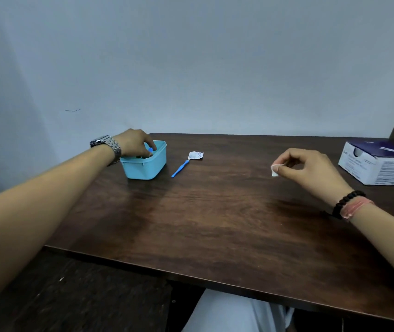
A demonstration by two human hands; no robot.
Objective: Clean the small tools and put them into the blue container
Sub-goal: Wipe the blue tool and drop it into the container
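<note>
Left hand (134, 143) reaches into the light blue plastic container (146, 165), fingers curled down; right hand (311, 170), well apart from it, pinches a small white wipe (275, 170)

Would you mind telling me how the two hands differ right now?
The left hand reaches into the blue container with its fingers on a small blue tool; the right hand hovers above the table, pinching a small white wipe. The left wrist wears a metal watch, the right a beaded bracelet. Both have curled fingers.
</note>
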